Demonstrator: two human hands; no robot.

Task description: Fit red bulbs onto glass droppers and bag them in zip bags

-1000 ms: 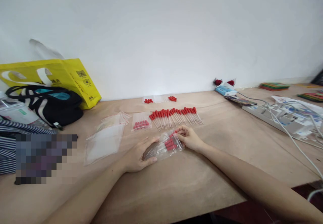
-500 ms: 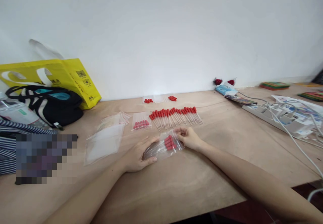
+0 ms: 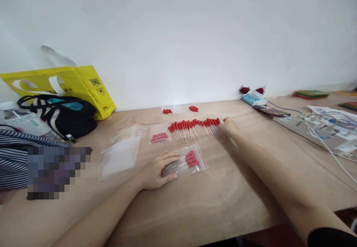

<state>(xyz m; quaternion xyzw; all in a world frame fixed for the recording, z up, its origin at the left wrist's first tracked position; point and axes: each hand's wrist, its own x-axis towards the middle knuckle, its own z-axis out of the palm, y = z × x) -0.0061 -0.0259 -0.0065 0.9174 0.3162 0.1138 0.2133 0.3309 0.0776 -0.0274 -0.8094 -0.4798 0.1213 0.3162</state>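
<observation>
A clear zip bag [image 3: 182, 168] holding several red-bulbed droppers [image 3: 192, 158] lies flat in front of me. My left hand [image 3: 157, 171] grips its left end, thumb on the near side and fingers over the far side. Behind the bag runs a row of loose droppers [image 3: 192, 130], red bulbs facing the wall and thin clear stems toward me. At the row's right end is my right hand [image 3: 229, 127], fingers curled in against the last stems; what lies between the fingertips is hidden.
Left of the row lie a filled zip bag [image 3: 160, 135] and flat bags [image 3: 120, 159]. More bagged red bulbs [image 3: 193, 109] lie by the wall. A yellow bag [image 3: 95, 91] and black bag [image 3: 83, 117] stand left. Power strips [image 3: 315, 132] with cables lie right.
My right hand has let go of the zip bag's right end and moved away to the right end of the dropper row. My left hand stays on the bag.
</observation>
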